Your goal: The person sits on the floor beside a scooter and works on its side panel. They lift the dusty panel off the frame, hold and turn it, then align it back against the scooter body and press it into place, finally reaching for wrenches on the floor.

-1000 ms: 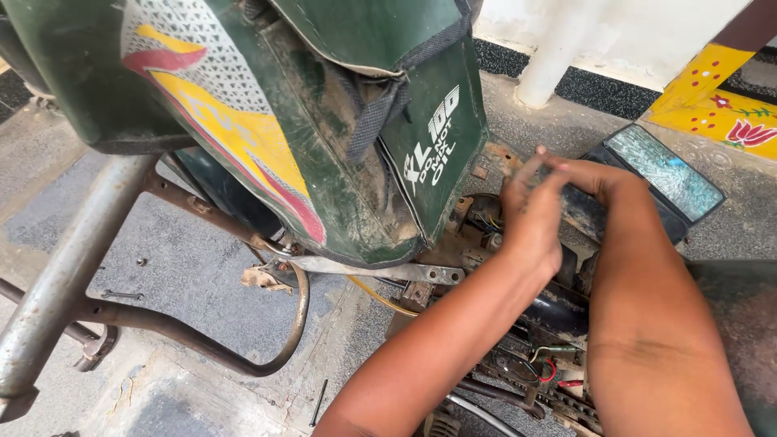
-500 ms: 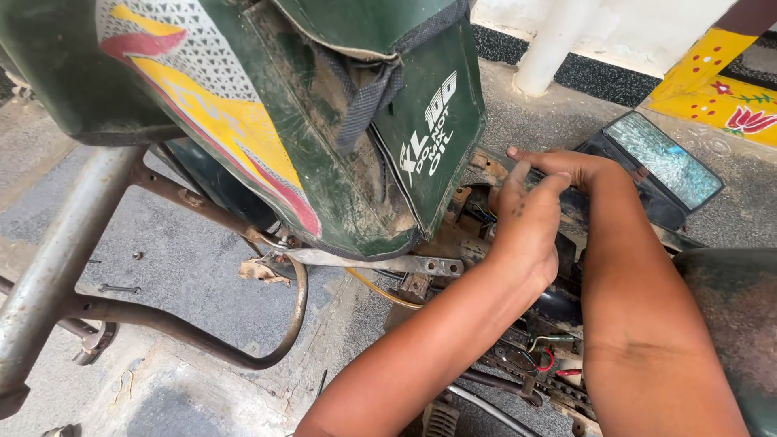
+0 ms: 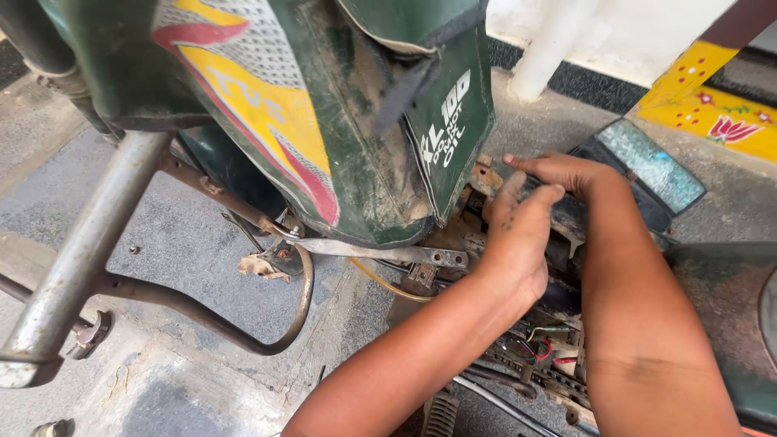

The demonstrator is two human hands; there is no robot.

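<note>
Hands meet just right of the green side panel (image 3: 380, 154), over the rusty frame bracket (image 3: 486, 174) under its lower right corner. The left hand (image 3: 514, 243) lies back-up, fingers nearly straight and loosely spread, pointing up and away toward the bracket; what it holds, if anything, I cannot tell. The right hand (image 3: 566, 174) reaches leftward toward the panel, fingers extended along a dark part (image 3: 566, 214) beneath it, whose long axis runs left to right; its grip is hidden. Compared with half a second ago, both hands sit in much the same place beside the panel, the left fingers a little straighter.
</note>
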